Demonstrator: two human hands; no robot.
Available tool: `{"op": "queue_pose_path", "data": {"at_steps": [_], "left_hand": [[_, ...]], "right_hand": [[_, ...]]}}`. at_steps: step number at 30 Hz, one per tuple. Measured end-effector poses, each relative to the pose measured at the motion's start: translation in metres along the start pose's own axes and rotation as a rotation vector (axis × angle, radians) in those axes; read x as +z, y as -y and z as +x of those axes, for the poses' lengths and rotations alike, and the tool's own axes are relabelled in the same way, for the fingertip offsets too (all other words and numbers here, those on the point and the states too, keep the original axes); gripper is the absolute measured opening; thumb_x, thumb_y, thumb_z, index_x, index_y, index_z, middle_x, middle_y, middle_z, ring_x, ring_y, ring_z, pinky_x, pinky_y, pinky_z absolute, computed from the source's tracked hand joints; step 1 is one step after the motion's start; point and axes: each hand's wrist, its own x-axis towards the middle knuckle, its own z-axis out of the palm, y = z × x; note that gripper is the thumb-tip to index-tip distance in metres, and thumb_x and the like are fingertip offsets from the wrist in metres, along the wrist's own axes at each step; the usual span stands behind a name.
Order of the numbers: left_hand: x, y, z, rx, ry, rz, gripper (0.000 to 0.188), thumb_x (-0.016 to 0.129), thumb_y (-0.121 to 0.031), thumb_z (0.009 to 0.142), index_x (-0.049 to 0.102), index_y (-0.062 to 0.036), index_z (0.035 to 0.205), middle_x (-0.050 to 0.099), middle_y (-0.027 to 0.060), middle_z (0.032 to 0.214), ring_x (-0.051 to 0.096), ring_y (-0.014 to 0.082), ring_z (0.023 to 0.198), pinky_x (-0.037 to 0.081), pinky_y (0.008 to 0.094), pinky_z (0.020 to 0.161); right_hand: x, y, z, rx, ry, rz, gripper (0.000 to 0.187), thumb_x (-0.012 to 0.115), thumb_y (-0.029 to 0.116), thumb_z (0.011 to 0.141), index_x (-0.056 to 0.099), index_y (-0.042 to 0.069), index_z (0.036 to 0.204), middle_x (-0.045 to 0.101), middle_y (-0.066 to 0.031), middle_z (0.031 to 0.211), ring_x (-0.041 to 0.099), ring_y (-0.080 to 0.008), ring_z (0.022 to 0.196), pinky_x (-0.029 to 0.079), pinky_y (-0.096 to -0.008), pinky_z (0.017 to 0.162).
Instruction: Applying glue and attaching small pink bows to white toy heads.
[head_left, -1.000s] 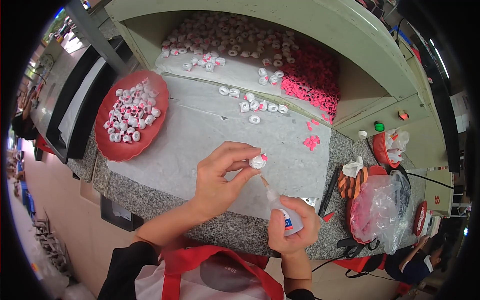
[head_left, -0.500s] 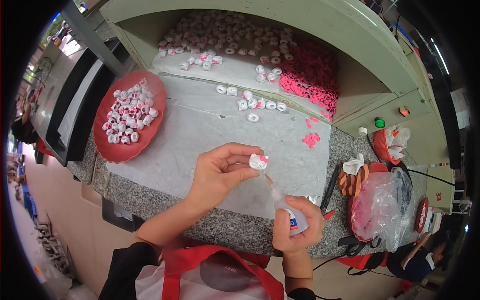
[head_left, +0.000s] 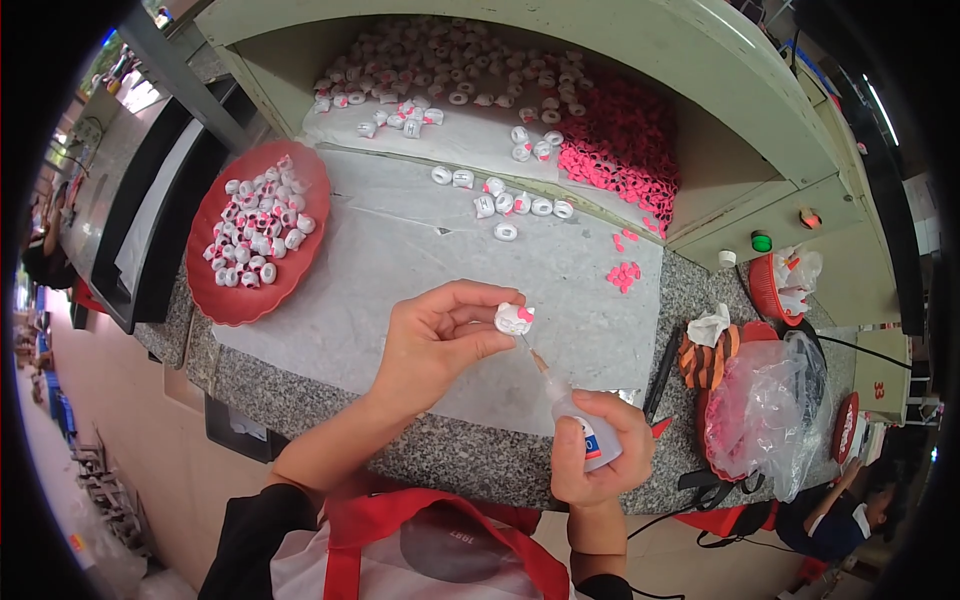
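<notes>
Between the thumb and fingers of my left hand is a small white cat-head piece with a pink bow, its face turned up. My right hand is wrapped round a translucent squeeze bottle with a blue-and-red label. The bottle's thin needle tip points up-left and ends at the lower edge of the cat head; whether it touches cannot be told. Beyond my hands, several white cat-head pieces lie on the white sheet, with small pink pieces to the right.
At left stands a red scalloped dish of cat heads. An open shelf at the back holds many more, beside a heap of pink pieces. To the right are a red basket, a striped orange thing and a clear plastic bag.
The bottle and my right hand have shifted slightly right. The cat head in my left hand has moved a little left. Both grips stay the same.
</notes>
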Motion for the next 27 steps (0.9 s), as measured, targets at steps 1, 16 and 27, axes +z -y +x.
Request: {"op": "queue_pose_path", "data": {"at_steps": [1,16,27], "left_hand": [[0.000,0.001,0.000,0.009,0.003,0.005,0.033,0.060,0.011,0.071,0.053,0.0041,0.102,0.059,0.0137,0.101,0.058,0.0167,0.091,0.048,0.0266,0.080],[0.003,0.013,0.001,-0.066,0.058,0.068,0.030,0.058,0.010,0.073,0.053,0.0022,0.102,0.061,0.0095,0.094,0.058,0.0126,0.088,0.047,0.0241,0.077],[0.007,0.025,0.000,-0.137,0.081,0.128,0.030,0.059,0.009,0.074,0.053,0.0017,0.103,0.061,0.0087,0.093,0.058,0.0111,0.085,0.047,0.0219,0.074]], "right_hand": [[0.000,0.000,0.000,0.009,0.005,0.020,0.026,0.061,0.001,0.065,0.053,-0.004,0.090,0.059,-0.0104,0.069,0.054,-0.0185,0.048,0.043,-0.0259,0.044],[-0.001,-0.151,0.031,0.724,0.174,-0.506,0.018,0.063,0.014,0.070,0.057,0.000,0.077,0.058,-0.0061,0.067,0.059,-0.0166,0.059,0.047,-0.0266,0.054],[-0.018,-0.106,0.019,1.032,0.063,0.257,0.010,0.058,0.007,0.077,0.056,-0.002,0.081,0.062,-0.0079,0.073,0.055,-0.0103,0.053,0.046,-0.0226,0.048]]}}
